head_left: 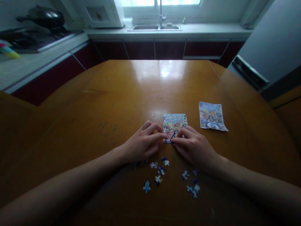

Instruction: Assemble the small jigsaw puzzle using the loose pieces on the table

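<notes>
A colourful, partly assembled jigsaw puzzle (175,118) lies flat on the wooden table, with light blue and lettering along its far edge. My left hand (147,141) rests at its near left corner, the index fingertip on the puzzle and the other fingers loosely bent, holding nothing. On the near edge, my right hand (194,146) pinches a dark puzzle piece (172,140) between thumb and index finger; the fingers partly cover it. Several loose pieces (158,179) lie on the table below my left hand. More loose pieces (192,190) are scattered below my right hand.
A creased printed picture sheet (213,116) lies to the right of the puzzle. Around the broad wooden table (113,100) are a sink (143,27) at the back, a stove with a black wok (45,17) on the left, and a grey fridge (270,40) on the right.
</notes>
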`<action>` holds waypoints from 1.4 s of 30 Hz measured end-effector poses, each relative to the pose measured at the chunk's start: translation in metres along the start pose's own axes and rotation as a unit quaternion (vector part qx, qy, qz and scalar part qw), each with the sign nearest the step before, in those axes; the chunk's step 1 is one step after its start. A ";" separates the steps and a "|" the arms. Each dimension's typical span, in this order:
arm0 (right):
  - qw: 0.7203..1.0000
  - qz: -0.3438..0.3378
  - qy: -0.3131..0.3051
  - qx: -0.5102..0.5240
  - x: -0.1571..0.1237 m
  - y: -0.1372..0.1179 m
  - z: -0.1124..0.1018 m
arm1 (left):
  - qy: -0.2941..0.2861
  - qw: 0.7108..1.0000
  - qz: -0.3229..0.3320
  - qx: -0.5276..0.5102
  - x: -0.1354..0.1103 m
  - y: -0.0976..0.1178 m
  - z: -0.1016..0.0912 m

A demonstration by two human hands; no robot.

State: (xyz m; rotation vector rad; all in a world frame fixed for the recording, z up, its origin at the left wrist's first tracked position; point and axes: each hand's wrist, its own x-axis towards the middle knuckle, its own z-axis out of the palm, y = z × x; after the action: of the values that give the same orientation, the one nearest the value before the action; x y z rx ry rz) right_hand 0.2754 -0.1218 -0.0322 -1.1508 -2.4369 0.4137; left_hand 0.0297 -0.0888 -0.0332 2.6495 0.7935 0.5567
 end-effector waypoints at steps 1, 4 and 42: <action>1.000 -0.001 -0.001 -0.001 0.000 0.000 0.000 | 0.003 1.000 -0.002 -0.002 0.000 0.000 0.000; 1.000 -0.002 -0.005 -0.001 0.001 -0.001 -0.001 | 0.000 1.000 0.001 -0.001 -0.001 -0.001 0.000; 0.996 0.015 0.028 0.082 0.004 0.007 -0.006 | 0.018 0.999 -0.011 -0.042 0.000 -0.002 -0.001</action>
State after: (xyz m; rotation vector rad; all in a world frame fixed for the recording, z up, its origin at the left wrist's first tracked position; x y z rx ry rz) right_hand 0.2804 -0.1139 -0.0291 -1.1150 -2.2941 0.5714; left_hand 0.0280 -0.0868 -0.0330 2.5582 0.7902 0.6187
